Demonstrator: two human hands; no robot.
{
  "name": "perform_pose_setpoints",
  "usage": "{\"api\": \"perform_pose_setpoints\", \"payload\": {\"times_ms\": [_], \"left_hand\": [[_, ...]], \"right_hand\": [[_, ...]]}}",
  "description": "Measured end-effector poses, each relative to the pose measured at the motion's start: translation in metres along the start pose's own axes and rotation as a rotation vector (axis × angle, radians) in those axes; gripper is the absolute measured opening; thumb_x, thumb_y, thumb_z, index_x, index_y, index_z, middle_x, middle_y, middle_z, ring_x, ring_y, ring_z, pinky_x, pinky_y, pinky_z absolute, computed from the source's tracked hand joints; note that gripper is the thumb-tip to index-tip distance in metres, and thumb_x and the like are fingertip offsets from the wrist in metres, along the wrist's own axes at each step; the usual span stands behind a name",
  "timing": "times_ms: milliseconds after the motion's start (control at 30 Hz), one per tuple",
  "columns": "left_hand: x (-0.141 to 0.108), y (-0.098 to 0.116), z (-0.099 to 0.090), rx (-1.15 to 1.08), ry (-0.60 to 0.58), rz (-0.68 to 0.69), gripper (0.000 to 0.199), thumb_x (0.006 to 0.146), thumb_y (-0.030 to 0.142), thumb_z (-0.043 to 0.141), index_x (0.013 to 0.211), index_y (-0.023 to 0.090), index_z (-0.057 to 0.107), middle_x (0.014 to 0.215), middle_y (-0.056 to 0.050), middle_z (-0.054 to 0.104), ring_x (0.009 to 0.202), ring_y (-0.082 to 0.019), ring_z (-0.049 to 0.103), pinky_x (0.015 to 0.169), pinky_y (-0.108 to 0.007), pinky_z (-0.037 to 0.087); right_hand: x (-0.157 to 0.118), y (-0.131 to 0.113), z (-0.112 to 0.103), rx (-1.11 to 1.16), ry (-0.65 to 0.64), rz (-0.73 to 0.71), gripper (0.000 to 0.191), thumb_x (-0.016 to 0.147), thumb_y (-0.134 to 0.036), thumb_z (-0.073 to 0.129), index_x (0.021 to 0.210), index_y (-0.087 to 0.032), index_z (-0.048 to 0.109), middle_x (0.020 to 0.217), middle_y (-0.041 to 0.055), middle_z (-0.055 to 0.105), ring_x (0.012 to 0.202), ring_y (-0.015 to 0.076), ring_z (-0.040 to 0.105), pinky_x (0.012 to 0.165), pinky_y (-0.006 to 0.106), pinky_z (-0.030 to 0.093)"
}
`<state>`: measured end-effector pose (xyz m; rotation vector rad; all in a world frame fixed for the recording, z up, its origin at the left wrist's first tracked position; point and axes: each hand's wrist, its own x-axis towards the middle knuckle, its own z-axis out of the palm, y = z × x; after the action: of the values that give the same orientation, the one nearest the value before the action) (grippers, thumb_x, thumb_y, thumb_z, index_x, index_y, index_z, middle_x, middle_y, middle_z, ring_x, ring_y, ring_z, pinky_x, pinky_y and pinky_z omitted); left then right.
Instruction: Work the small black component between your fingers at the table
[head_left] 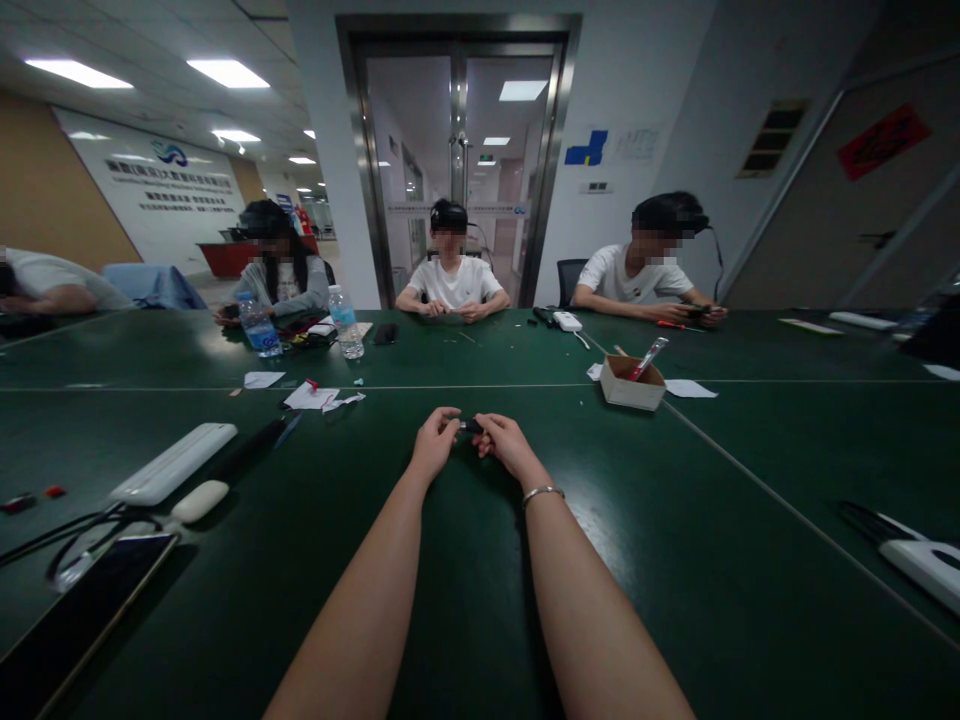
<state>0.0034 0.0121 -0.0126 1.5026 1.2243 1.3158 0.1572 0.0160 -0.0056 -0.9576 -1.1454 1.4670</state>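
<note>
Out over the middle of the green table (465, 560), both my hands meet at a small dark object with a silvery end (472, 426). It is too small to name its kind. At the silvery end, the fingertips of my left hand (433, 445) are closed in a pinch. My right hand (511, 445) grips the dark part between thumb and fingers, its other fingers curled below. A metal bracelet (543, 493) circles my right wrist. The fingers cover part of the object.
To the left lie a phone (90, 610), a white power strip (176, 463), cables and a white rounded case (200, 501). Ahead are paper scraps (311, 396), water bottles (346, 325) and a small open box (632, 390). Several people sit around the table.
</note>
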Motion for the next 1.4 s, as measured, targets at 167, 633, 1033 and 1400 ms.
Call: {"api": "perform_pose_setpoints", "payload": {"times_ms": [167,633,1033,1400], "left_hand": [[-0.001,-0.001,0.001,0.011,-0.013,0.010,0.033,0.085,0.041,0.047,0.108,0.019,0.056,0.064,0.002,0.053,0.055,-0.009,0.050,0.053,-0.021,0.040],[-0.003,0.005,0.001,0.015,-0.046,-0.006,0.022,0.081,0.036,0.053,0.089,0.016,0.060,0.076,-0.003,0.063,0.063,-0.012,0.060,0.059,-0.023,0.045],[-0.004,0.008,0.000,0.018,-0.063,0.043,0.025,0.081,0.039,0.053,0.094,0.019,0.063,0.082,-0.003,0.063,0.065,-0.011,0.057,0.058,-0.022,0.045],[-0.002,0.004,0.000,0.020,-0.045,-0.011,0.027,0.080,0.036,0.056,0.096,0.016,0.064,0.084,-0.005,0.064,0.069,-0.013,0.058,0.062,-0.024,0.047]], "right_hand": [[0.000,0.000,0.000,-0.013,-0.001,-0.002,0.026,0.076,-0.038,0.066,0.077,-0.014,0.059,0.052,0.0002,0.059,0.040,0.0079,0.051,0.040,0.019,0.043],[0.004,0.003,-0.002,-0.004,0.011,-0.002,0.026,0.075,-0.039,0.067,0.078,-0.014,0.059,0.052,-0.0005,0.059,0.039,0.0077,0.051,0.041,0.019,0.044],[0.003,0.003,-0.002,-0.008,0.001,-0.015,0.026,0.076,-0.039,0.066,0.078,-0.014,0.059,0.053,0.0003,0.060,0.040,0.0086,0.052,0.041,0.020,0.045],[0.003,0.002,-0.001,-0.007,0.030,-0.005,0.022,0.078,-0.035,0.065,0.080,-0.014,0.060,0.052,0.0001,0.059,0.040,0.0083,0.052,0.041,0.019,0.045]]}}
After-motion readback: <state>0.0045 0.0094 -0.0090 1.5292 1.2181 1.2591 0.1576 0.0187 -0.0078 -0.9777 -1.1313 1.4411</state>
